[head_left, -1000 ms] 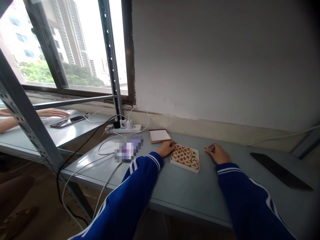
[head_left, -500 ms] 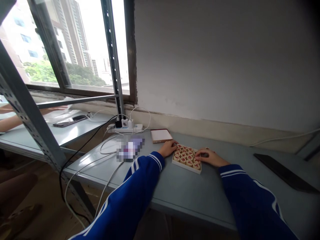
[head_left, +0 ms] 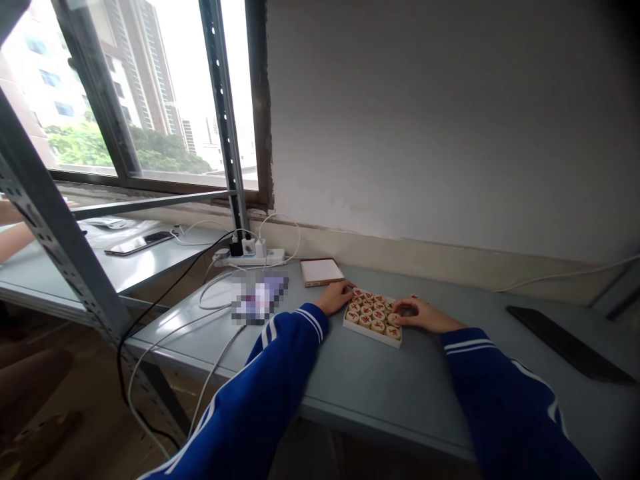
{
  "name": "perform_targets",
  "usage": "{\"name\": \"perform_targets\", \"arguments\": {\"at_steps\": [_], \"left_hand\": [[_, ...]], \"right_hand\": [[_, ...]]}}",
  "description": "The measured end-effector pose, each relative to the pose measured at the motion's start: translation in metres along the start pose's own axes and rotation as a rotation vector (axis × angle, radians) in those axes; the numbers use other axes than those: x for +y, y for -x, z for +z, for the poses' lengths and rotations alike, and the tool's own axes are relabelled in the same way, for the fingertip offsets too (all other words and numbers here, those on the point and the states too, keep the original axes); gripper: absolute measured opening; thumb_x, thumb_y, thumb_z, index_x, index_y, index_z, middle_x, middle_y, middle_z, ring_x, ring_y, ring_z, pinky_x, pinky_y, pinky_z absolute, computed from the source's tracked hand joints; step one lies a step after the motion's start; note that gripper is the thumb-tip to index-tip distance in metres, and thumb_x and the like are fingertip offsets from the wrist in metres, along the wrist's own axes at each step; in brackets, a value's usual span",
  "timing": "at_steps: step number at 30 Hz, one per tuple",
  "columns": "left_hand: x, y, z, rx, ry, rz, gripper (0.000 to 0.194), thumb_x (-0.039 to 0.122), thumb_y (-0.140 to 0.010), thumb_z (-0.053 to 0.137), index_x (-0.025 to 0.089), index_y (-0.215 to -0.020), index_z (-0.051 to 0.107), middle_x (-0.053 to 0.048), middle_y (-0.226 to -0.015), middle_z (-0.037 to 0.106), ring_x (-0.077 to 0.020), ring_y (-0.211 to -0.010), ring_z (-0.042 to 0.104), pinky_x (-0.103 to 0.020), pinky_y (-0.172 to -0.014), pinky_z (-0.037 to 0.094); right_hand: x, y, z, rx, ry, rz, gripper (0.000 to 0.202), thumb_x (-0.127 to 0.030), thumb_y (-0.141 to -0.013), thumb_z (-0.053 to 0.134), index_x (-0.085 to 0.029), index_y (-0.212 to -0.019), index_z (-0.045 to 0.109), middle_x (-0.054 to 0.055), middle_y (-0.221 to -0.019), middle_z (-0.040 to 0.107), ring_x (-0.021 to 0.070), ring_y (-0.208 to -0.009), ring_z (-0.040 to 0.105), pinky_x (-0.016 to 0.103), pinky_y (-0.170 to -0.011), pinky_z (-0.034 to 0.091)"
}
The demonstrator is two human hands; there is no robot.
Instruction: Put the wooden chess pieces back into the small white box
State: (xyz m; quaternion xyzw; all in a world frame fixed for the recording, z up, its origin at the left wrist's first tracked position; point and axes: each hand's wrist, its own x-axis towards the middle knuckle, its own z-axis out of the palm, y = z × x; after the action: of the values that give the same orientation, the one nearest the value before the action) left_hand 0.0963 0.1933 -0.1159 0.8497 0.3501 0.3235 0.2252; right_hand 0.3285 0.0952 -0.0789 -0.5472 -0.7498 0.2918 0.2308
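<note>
A shallow white box (head_left: 367,335) of round Chinese chess pieces (head_left: 366,309), pale with red characters, lies on the grey desk. My left hand (head_left: 337,297) is at the box's back left corner, its fingers closed on the edge. At the right side of the box, my right hand (head_left: 417,315) pinches a Chinese chess piece (head_left: 394,319) between thumb and fingers, among the other pieces. Part of the back right of the box is hidden by my right fingers. A small pale and red thing shows just behind my right knuckles, too covered to name.
The reddish-brown box lid (head_left: 321,272) lies behind my left hand. To the left are a blurred-out phone (head_left: 263,300), a power strip (head_left: 257,257) and white cables. A dark flat object (head_left: 567,343) lies at right. Another person's arm (head_left: 17,240) shows beyond the metal post (head_left: 60,213).
My right hand has shifted slightly, and the piece at its fingertips shows differently. My left hand stays at the box corner. The other person's hand has drawn back left.
</note>
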Motion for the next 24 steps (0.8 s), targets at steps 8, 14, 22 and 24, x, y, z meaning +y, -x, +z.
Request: {"name": "perform_targets", "arguments": {"at_steps": [8,14,22,24], "left_hand": [[-0.002,-0.001,0.001,-0.02,-0.009,-0.018,0.028,0.021,-0.079,0.046,0.013,-0.101,0.06,-0.004,-0.084,0.062,-0.0143,-0.076,0.055,-0.022,-0.071,0.042],[-0.001,-0.001,0.001,-0.019,-0.005,-0.004,0.028,0.022,-0.079,0.046,0.013,-0.1,0.06,-0.004,-0.081,0.062,-0.0138,-0.073,0.055,-0.022,-0.069,0.042],[-0.002,-0.001,0.002,-0.026,-0.024,-0.021,0.028,0.023,-0.08,0.045,0.013,-0.101,0.06,-0.003,-0.079,0.061,-0.0133,-0.072,0.055,-0.022,-0.068,0.043],[-0.002,-0.001,0.003,-0.025,-0.016,-0.021,0.028,0.023,-0.08,0.045,0.013,-0.102,0.06,-0.003,-0.078,0.061,-0.0133,-0.071,0.055,-0.022,-0.068,0.043]], "right_hand": [[0.041,-0.006,-0.008,0.332,0.026,0.083,0.036,-0.05,-0.067,0.055,-0.018,-0.083,0.056,0.005,-0.078,0.063,0.0186,-0.073,0.058,0.03,-0.068,0.044],[0.038,-0.002,-0.01,0.456,0.551,0.198,0.026,-0.044,-0.071,0.052,-0.025,-0.082,0.065,0.006,-0.096,0.06,0.0267,-0.094,0.049,0.04,-0.076,0.037],[0.025,0.001,-0.006,0.407,0.639,0.173,0.019,-0.035,-0.075,0.05,-0.032,-0.076,0.068,0.001,-0.098,0.06,0.0254,-0.096,0.047,0.044,-0.08,0.031],[0.026,0.001,-0.009,0.495,0.642,0.217,0.018,-0.031,-0.074,0.051,-0.03,-0.076,0.069,0.003,-0.101,0.059,0.0278,-0.098,0.046,0.046,-0.08,0.031]]}}
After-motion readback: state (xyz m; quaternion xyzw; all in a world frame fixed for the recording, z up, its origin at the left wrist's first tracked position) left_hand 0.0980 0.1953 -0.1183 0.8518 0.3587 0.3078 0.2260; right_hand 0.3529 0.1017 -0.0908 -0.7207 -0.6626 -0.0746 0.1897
